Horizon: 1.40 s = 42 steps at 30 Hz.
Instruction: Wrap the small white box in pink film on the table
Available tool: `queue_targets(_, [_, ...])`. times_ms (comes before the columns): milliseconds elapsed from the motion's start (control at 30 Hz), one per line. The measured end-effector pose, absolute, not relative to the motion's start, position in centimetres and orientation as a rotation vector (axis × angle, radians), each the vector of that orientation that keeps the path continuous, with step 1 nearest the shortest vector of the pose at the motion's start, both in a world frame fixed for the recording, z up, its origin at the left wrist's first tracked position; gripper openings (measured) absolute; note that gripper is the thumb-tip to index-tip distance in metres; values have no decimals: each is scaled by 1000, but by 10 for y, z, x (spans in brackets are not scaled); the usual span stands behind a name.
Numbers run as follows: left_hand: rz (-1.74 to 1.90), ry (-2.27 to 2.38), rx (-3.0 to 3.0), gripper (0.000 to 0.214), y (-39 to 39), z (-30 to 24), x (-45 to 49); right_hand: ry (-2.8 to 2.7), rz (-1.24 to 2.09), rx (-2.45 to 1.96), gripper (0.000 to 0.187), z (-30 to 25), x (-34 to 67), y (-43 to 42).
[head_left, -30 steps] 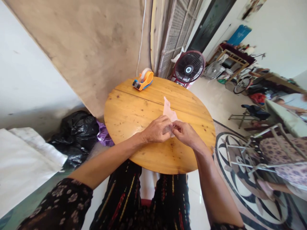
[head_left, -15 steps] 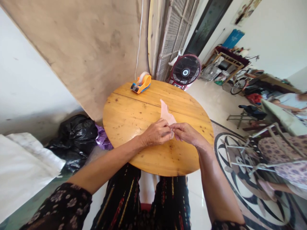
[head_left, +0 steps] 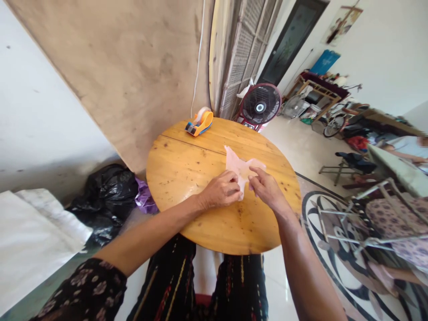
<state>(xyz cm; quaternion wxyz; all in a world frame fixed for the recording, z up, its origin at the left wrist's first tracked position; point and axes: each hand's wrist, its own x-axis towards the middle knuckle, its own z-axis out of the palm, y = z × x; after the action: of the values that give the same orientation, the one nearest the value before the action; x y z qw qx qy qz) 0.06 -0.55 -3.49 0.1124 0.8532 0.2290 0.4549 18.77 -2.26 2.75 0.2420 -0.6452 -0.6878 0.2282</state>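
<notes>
A thin, crumpled pale pink sheet (head_left: 236,166), translucent like soft plastic or tissue, lies partly spread on the round wooden table (head_left: 187,165). My left hand (head_left: 222,191) is closed on its left side, fingers curled with a bit of the sheet showing below them. Over the sheet's right part is my right hand (head_left: 265,187), its index finger stretched out and apart from the thumb, the other fingers bent. Whether the right fingertips touch the sheet is hard to make out.
An orange and blue tape dispenser (head_left: 200,122) stands at the table's far edge. Behind is a dark red fan (head_left: 261,104). Black plastic bags (head_left: 103,191) lie left of the table. To the right are a metal-framed chair (head_left: 371,218) and another person at a table.
My right hand has moved away from the left one, rightward, and its index finger has straightened. More of the pink sheet is spread out. The left hand keeps its grip.
</notes>
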Motion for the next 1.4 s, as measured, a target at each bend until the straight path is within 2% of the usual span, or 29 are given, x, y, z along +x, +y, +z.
queue_targets(167, [1358,645,2487,17,-5,-35,1,-1868,402,-1773,48,40,185,-7])
queue_targets(367, [1305,620,2488,14,-3,-32,2,-2132,-298,-1829,41,47,176,12])
queue_targets(433, [1305,613,2484,16,-3,-31,2,-2157,-394,-1800,40,44,179,24])
queue_targets(500, [1311,605,2477,16,-3,-31,1,-2137,-278,-1818,37,41,187,38])
queue_targets(600, [1336,599,2462,17,-4,-32,1,-2043,334,-1839,24,34,203,56])
queue_targets(667, [1352,623,2451,17,-5,-33,1,-1903,744,-1754,22,30,212,63])
queue_targets(733, [1352,657,2445,18,-6,-33,1,-1760,934,-1652,26,25,216,66])
queue_targets(1033, [1364,669,2386,20,-6,-30,5,-1361,1022,-1557,30,-8,215,70])
queue_targets(1400, [1263,917,2332,22,-13,-23,16,-1297,1177,-1555,22,-12,236,76])
